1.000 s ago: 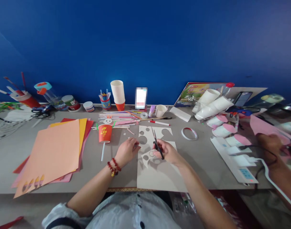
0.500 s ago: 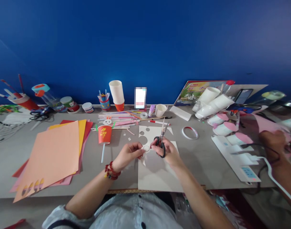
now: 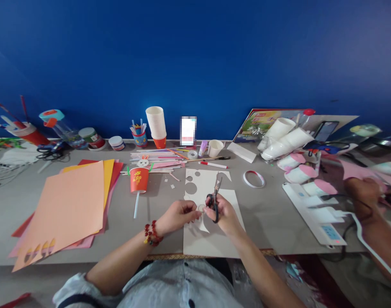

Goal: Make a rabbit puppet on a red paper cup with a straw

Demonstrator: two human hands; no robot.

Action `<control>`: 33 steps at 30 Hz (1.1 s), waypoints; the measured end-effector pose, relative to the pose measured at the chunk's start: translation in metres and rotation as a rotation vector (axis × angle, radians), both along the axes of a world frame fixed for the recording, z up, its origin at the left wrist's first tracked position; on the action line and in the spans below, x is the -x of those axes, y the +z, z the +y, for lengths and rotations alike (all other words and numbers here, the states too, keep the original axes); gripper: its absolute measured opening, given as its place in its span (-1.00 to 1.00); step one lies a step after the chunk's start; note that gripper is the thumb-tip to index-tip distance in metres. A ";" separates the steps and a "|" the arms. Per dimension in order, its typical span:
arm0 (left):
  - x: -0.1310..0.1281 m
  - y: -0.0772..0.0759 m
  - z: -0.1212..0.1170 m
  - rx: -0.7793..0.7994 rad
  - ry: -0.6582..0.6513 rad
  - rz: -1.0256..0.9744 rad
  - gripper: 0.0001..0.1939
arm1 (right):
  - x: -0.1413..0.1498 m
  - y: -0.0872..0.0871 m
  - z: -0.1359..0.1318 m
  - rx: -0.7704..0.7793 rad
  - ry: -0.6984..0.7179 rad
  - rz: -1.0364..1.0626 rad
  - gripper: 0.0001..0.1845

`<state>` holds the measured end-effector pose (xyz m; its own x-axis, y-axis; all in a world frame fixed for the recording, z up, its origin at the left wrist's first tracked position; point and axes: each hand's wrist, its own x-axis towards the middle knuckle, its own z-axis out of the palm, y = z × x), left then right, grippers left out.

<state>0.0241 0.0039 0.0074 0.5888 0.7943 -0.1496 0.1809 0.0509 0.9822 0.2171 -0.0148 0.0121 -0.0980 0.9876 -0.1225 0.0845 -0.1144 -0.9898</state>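
Observation:
A small round piece of white paper is between my hands, above the white sheets. My left hand has thumb and fingers pinched at its left edge. At its right edge are the fingertips of my right hand, which also grips black-handled scissors with the blades pointing up and away. Under my hands lies white paper with several round holes cut out of it. A pointed white scrap shows just below the round piece; whether it hangs or lies there I cannot tell.
Coloured paper sheets lie left, beside a red cup figure. Straws, a red marker and a tape roll lie beyond. A power strip is right, near another person's hand with pink paper.
Both hands have come slightly lower and nearer to me, with the round paper and the scissors. The scissors stand a little more upright to my view. The whole view has shifted slightly.

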 end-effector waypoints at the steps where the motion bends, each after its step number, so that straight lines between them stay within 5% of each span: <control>1: 0.000 0.000 0.001 -0.014 0.023 0.010 -0.59 | -0.003 0.000 0.003 0.006 -0.005 -0.005 -0.74; 9: 0.014 0.009 0.018 -0.082 0.263 0.008 -0.69 | -0.050 0.008 0.044 0.016 -0.130 -0.073 -0.62; 14: 0.013 0.032 0.027 -0.187 0.258 0.097 -0.75 | -0.057 0.005 0.061 -0.003 -0.131 -0.034 -0.58; 19: -0.013 0.039 0.042 -0.331 0.210 0.206 -0.78 | -0.043 0.003 0.061 -0.013 -0.063 -0.006 -0.62; 27: -0.024 0.039 0.037 -0.020 0.119 -0.054 -0.69 | -0.026 0.035 0.043 -0.032 -0.010 0.073 -0.69; 33: -0.013 0.036 0.029 0.019 0.125 -0.126 -0.62 | -0.019 0.040 0.037 -0.086 -0.004 0.021 -0.71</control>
<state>0.0372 0.0329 0.0435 0.5007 0.8602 -0.0967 0.0479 0.0840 0.9953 0.2362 0.0224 0.0520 -0.0953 0.9948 -0.0351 0.0636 -0.0291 -0.9976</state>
